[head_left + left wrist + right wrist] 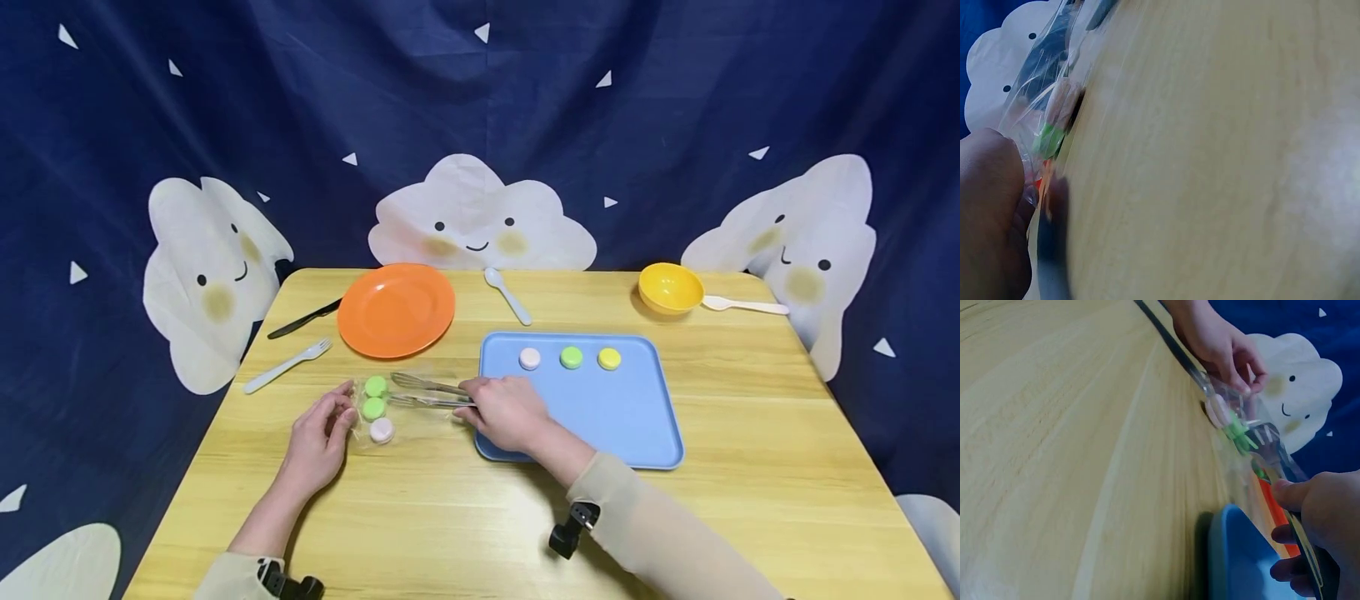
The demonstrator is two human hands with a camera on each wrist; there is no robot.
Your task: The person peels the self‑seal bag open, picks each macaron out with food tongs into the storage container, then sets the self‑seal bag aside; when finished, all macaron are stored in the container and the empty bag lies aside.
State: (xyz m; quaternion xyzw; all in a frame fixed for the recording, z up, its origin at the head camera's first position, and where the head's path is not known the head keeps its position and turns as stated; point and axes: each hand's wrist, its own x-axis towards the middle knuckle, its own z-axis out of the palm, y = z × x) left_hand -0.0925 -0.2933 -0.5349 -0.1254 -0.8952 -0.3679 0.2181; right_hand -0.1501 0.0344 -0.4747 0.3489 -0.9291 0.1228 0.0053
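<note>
Left hand (318, 442): near-left on the surface (465, 517), fingers curled, apparently pinching the clear bag (375, 410) of three macarons. Right hand (506, 412): clamped on metal tongs (427, 392), tips inside the bag. Blue tray (637, 417) just right; orange plate (396, 309) farther.

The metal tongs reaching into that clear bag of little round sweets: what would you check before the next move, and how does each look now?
1. Right hand grips the metal tongs: ok.
2. Left hand pinches the clear plastic bag steady: ok.
3. Tong tips around a green round sweet: cannot tell.
4. Bare room on the blue rectangular tray below its three sweets: ok.
5. Pink round sweet inside the bag: ok.
</note>
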